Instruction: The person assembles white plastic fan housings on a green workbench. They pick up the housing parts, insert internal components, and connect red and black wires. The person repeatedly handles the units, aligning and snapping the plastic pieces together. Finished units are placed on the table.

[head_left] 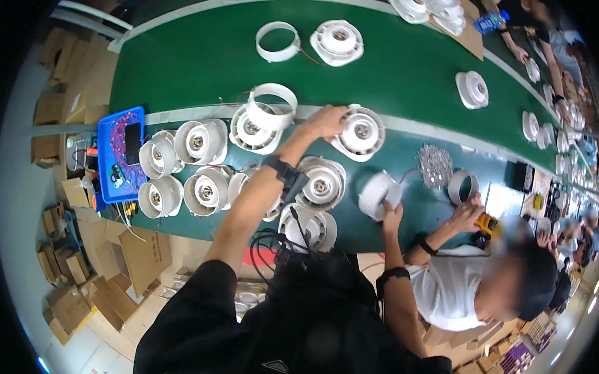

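My left hand [327, 122] reaches across the bench with its fingers closed on the left rim of a white round fan housing [362, 132], which lies at the edge of the green belt. Near the bench's front side, my right hand [392, 216] grips a white plastic ring [378, 192] by its lower edge. Left of my left hand, another white ring [273, 92] rests tilted on a second fan housing [253, 140]. Below my left forearm sits a housing with a metal-coloured centre [321, 186].
Several ring-and-fan units [207, 192] crowd the bench's left side beside a blue tray [115, 191] of wires. A pile of small metal parts [435, 165] lies right of centre. At right, a co-worker [452, 287] holds a yellow tool [486, 223] near another ring [462, 186].
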The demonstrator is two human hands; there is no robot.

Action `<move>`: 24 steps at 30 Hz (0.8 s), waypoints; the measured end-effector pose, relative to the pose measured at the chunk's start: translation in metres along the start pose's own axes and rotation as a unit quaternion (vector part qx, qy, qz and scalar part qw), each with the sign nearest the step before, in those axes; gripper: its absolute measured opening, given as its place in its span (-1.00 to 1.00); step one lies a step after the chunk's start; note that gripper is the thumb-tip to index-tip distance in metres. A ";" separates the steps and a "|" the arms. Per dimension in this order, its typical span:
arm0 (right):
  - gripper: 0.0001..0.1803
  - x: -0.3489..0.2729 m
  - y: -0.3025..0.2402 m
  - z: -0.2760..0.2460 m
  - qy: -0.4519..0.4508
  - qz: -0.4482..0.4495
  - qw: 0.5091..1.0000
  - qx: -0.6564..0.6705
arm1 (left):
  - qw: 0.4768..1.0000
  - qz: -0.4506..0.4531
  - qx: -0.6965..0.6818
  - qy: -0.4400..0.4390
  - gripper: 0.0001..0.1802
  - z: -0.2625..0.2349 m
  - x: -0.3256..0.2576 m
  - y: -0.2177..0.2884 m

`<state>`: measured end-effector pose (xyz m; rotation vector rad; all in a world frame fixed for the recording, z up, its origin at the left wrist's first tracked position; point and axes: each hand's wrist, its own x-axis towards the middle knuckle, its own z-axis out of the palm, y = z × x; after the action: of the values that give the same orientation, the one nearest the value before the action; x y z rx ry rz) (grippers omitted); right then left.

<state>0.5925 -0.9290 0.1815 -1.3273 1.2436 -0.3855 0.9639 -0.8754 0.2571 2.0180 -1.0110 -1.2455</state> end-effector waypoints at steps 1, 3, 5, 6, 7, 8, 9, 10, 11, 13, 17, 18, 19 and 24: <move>-0.59 -0.003 0.006 -0.006 0.017 0.032 0.998 0.041 | 0.998 0.019 -0.045 0.041 -0.58 0.003 -0.004 0.002; -0.56 0.000 0.011 -0.012 -0.014 0.036 0.998 0.040 | 0.978 0.060 -0.174 0.094 -0.64 -0.009 -0.021 0.019; -0.59 -0.001 0.014 -0.015 0.005 0.059 0.997 0.050 | 0.958 0.077 -0.228 0.156 -0.55 -0.036 -0.042 0.031; -0.60 0.001 0.016 -0.015 -0.011 0.067 0.996 0.052 | 0.940 0.077 -0.266 0.198 -0.51 -0.052 -0.052 0.027; -0.61 0.001 0.020 -0.018 -0.018 0.073 0.996 0.055 | 0.921 0.084 -0.303 0.231 -0.46 -0.066 -0.057 0.024; -0.62 0.003 0.017 -0.017 -0.017 0.055 0.998 0.026 | 0.893 0.078 -0.336 0.291 -0.44 -0.083 -0.063 0.006; -0.63 0.003 0.015 -0.013 -0.015 0.038 0.999 -0.003 | 0.860 0.071 -0.367 0.348 -0.40 -0.103 -0.073 -0.015; -0.63 0.003 0.014 -0.013 -0.005 0.019 0.999 -0.031 | 0.829 0.065 -0.393 0.392 -0.41 -0.120 -0.082 -0.028; -0.59 0.001 0.013 -0.014 -0.009 0.019 0.999 -0.027 | 0.796 0.058 -0.417 0.435 -0.41 -0.138 -0.092 -0.042; -0.50 -0.002 0.008 -0.013 -0.022 0.019 0.999 -0.020 | 0.762 0.040 -0.403 0.506 -0.41 -0.162 -0.096 -0.111; -0.61 -0.009 -0.022 -0.004 -0.016 0.057 0.998 -0.021 | 0.672 0.013 -0.491 0.554 -0.34 -0.180 -0.094 -0.208; -0.59 -0.007 -0.020 -0.003 -0.005 0.041 0.998 -0.054 | 0.653 0.048 -0.505 0.562 -0.33 -0.179 -0.097 -0.220; -0.58 -0.004 -0.019 -0.005 -0.012 0.040 0.996 -0.075 | 0.631 0.103 -0.539 0.548 -0.22 -0.183 -0.097 -0.232; -0.56 0.013 -0.017 -0.009 -0.023 0.039 0.993 -0.105 | 0.618 0.034 -0.464 0.633 -0.24 -0.177 -0.079 -0.205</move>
<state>0.5975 -0.9494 0.1924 -1.4502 1.3205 -0.1707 1.1649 -0.6833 0.2119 1.3351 0.2871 0.0515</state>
